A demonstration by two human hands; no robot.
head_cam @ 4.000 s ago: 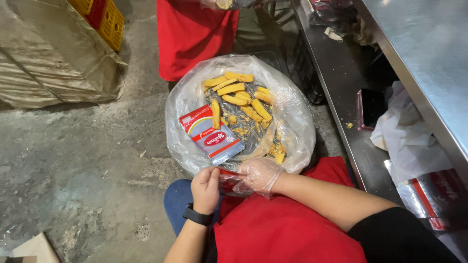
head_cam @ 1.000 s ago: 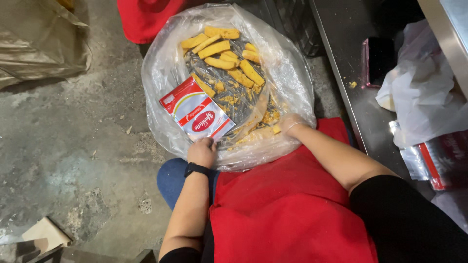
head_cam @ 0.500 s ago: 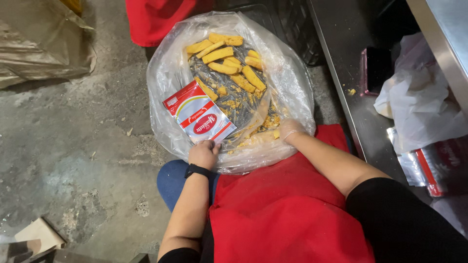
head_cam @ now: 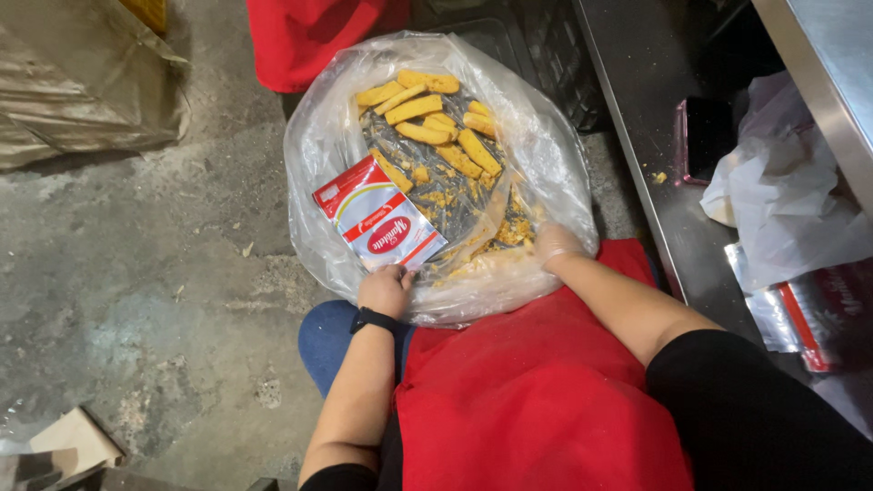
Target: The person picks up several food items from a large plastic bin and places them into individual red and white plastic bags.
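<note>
The clear bag (head_cam: 318, 164) is thin, glossy, crinkled plastic. The red-and-white packet (head_cam: 377, 218) shines like foil. The right hand (head_cam: 556, 244) seems sheathed in clear plastic. Matt red cloth apron (head_cam: 536, 400); rough concrete floor (head_cam: 127, 273).

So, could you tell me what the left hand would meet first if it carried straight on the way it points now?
Probably the red-and-white packet. The left hand grips the near rim of the clear plastic bag and points up and away, with the packet lying just beyond its knuckles, though depth is hard to judge.

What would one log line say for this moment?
left hand: grips clear plastic bag rim | right hand: inside bag | contents: yellow sticks, red-white packet
</note>
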